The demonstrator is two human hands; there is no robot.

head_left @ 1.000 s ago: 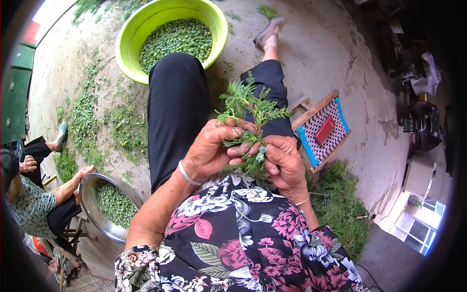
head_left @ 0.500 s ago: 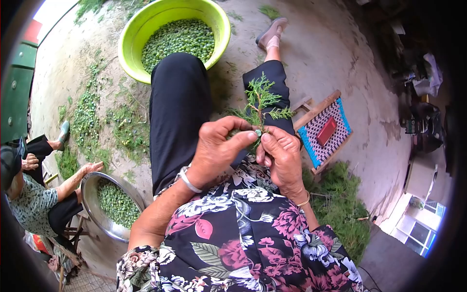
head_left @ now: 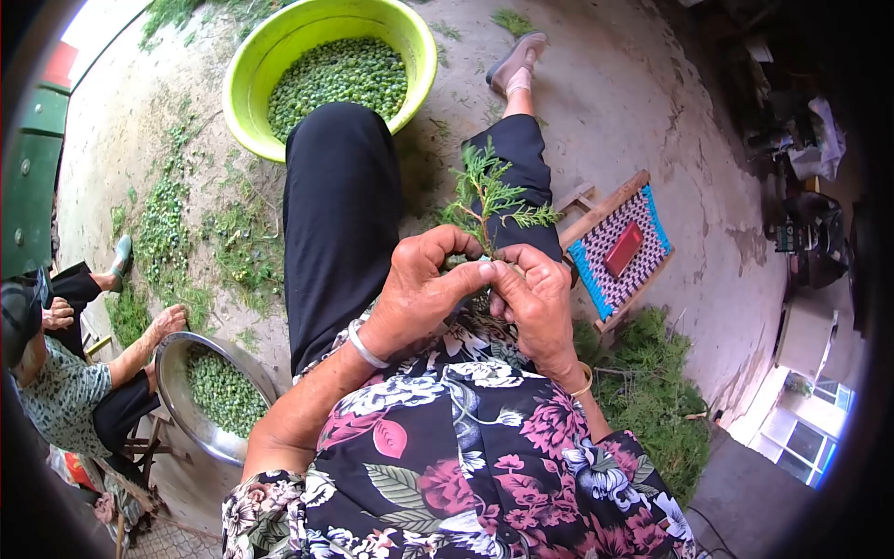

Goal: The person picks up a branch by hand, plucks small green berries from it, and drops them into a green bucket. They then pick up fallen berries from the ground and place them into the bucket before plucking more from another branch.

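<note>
A green evergreen sprig [head_left: 491, 191] stands upright between my two hands, above my lap. My left hand [head_left: 424, 279] is closed on its lower stem, thumb and forefinger pinched together. Against that thumb tip presses my right hand [head_left: 537, 303], also closed at the base of the sprig. The fingers hide the stem's lower end and any cone there. Beyond my knee sits a yellow-green basin [head_left: 244, 88] holding many small green cones.
At left, another person's hand [head_left: 168, 321] is beside a metal basin [head_left: 173, 410] of green cones. A woven stool [head_left: 596, 270] carries a red phone-like object [head_left: 624, 249]. Cut evergreen branches [head_left: 652, 410] lie at right; loose cones and greenery [head_left: 168, 224] litter the floor at left.
My fingertips have drawn together, covering the small pale-green cone that showed between them. The sprig has tilted slightly to the left. The other person's hand has shifted a little.
</note>
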